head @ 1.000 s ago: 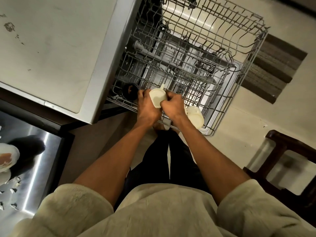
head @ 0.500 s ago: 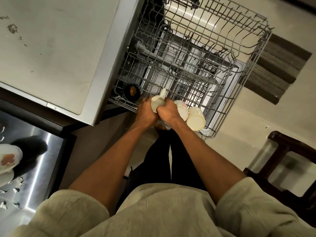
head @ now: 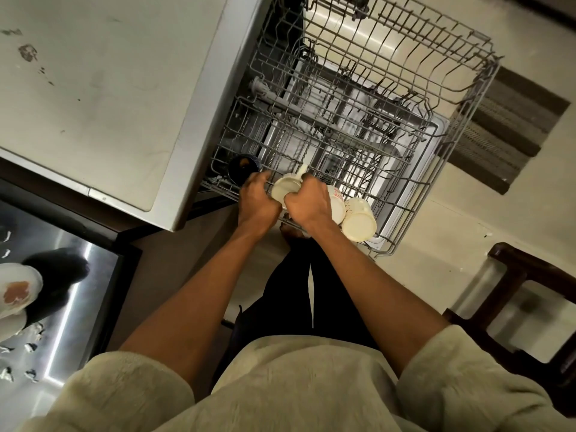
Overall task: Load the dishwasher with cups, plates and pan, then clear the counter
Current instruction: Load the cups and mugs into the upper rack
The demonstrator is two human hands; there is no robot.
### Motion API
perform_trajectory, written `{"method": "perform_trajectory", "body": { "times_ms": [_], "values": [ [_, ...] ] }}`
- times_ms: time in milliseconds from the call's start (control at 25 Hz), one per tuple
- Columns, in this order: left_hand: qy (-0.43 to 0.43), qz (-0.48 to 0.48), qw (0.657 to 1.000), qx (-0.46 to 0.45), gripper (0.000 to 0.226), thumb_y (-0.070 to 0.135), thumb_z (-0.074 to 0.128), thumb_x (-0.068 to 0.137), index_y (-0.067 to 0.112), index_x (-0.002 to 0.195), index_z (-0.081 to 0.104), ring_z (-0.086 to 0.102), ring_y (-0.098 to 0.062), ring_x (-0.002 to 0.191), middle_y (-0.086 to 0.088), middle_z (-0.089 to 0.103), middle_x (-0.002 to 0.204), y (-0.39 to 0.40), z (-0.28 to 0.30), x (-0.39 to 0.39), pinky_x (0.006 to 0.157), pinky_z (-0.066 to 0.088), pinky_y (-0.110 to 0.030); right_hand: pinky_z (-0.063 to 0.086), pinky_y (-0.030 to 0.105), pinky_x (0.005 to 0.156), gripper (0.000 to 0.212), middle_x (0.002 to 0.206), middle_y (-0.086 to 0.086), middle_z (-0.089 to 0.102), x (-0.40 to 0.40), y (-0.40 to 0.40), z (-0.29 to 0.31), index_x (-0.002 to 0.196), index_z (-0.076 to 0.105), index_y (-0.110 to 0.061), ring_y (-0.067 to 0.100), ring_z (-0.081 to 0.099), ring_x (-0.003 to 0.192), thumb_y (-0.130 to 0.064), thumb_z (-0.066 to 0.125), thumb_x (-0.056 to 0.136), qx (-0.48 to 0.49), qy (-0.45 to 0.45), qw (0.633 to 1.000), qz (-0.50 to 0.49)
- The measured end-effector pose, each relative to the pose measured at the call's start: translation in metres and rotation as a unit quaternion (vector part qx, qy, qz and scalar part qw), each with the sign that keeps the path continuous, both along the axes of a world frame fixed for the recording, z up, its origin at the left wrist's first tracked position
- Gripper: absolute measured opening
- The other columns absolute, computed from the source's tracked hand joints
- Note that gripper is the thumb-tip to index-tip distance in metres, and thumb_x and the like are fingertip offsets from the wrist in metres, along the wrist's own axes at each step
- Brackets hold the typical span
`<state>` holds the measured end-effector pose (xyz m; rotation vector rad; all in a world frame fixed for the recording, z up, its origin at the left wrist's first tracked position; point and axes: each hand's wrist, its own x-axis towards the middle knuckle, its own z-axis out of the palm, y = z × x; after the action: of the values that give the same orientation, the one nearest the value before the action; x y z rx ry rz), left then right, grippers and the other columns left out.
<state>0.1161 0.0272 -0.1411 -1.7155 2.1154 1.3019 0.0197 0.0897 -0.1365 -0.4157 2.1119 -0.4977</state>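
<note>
The upper wire rack [head: 436, 169] of the open dishwasher is pulled out below me. My left hand [head: 257, 202] and my right hand [head: 308, 202] both grip a white cup [head: 285, 188] at the rack's near edge, its handle pointing away from me. Two more white cups stand upside down to the right, one with red print [head: 336, 202] and a plain one [head: 358, 224]. A dark cup [head: 244, 168] sits in the rack's near left corner.
The pale counter top [head: 109, 88] lies to the left of the rack. A steel sink [head: 62, 291] at lower left holds a dirty plate [head: 17, 289] and a dark pan [head: 56, 272]. A dark wooden chair [head: 530, 307] stands at right, a striped mat [head: 511, 126] beyond.
Both hands have lowered the white cup to the rack's near edge and turned it, its base now facing up. The red-printed cup beside it has come into view.
</note>
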Motion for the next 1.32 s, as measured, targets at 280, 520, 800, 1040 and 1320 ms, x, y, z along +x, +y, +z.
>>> {"method": "perform_trajectory", "body": {
  "times_ms": [280, 520, 800, 1040, 1320],
  "values": [
    [-0.089, 0.074, 0.993, -0.012, 0.082, 0.013, 0.064, 0.092, 0.009, 0.158, 0.015, 0.017, -0.033, 0.15, -0.014, 0.02, 0.163, -0.032, 0.004, 0.005, 0.121, 0.018, -0.046, 0.061, 0.036, 0.062, 0.022, 0.093, 0.01, 0.067, 0.001, -0.046, -0.005, 0.105, 0.064, -0.003, 0.022, 0.067, 0.075, -0.003, 0.062, 0.084, -0.046, -0.077, 0.995, 0.05],
    [-0.215, -0.096, 0.972, -0.016, 0.089, 0.035, 0.057, 0.093, 0.001, 0.156, 0.004, 0.011, -0.03, 0.152, -0.019, 0.018, 0.163, -0.053, -0.017, 0.005, 0.12, -0.007, -0.048, 0.05, 0.03, 0.064, 0.021, 0.1, 0.019, 0.068, 0.008, -0.084, -0.025, 0.106, 0.065, 0.005, 0.026, 0.064, 0.084, -0.009, 0.053, 0.096, 0.007, -0.168, 0.985, 0.041],
    [-0.114, 0.074, 0.99, 0.042, 0.072, 0.022, 0.058, 0.088, 0.011, 0.153, 0.03, 0.032, -0.035, 0.143, -0.015, 0.029, 0.156, -0.057, -0.011, 0.005, 0.116, 0.029, -0.054, 0.041, 0.059, 0.107, 0.028, 0.114, 0.016, 0.063, 0.016, -0.095, -0.058, 0.11, 0.064, -0.006, 0.034, 0.063, 0.108, -0.022, 0.046, 0.096, 0.031, -0.192, 0.979, 0.065],
    [-0.004, 0.103, 0.993, 0.055, 0.08, 0.016, 0.043, 0.064, 0.02, 0.144, 0.042, 0.042, -0.03, 0.13, -0.008, 0.037, 0.143, -0.044, 0.01, 0.009, 0.109, 0.042, -0.049, 0.063, 0.034, 0.069, 0.069, 0.124, 0.02, 0.059, 0.009, -0.099, -0.038, 0.131, 0.038, -0.011, 0.028, 0.067, 0.099, -0.041, 0.076, 0.083, 0.006, -0.262, 0.956, -0.132],
    [0.076, 0.258, 0.962, 0.044, 0.057, -0.001, 0.051, 0.091, 0.012, 0.146, 0.044, 0.058, -0.016, 0.11, 0.0, 0.06, 0.117, -0.048, 0.013, 0.005, 0.101, 0.05, -0.036, 0.062, 0.042, 0.083, 0.07, 0.112, 0.01, 0.06, 0.003, -0.088, -0.041, 0.12, 0.039, -0.015, 0.024, 0.066, 0.099, -0.023, 0.089, 0.072, -0.038, -0.266, 0.942, -0.201]
  ]
}}
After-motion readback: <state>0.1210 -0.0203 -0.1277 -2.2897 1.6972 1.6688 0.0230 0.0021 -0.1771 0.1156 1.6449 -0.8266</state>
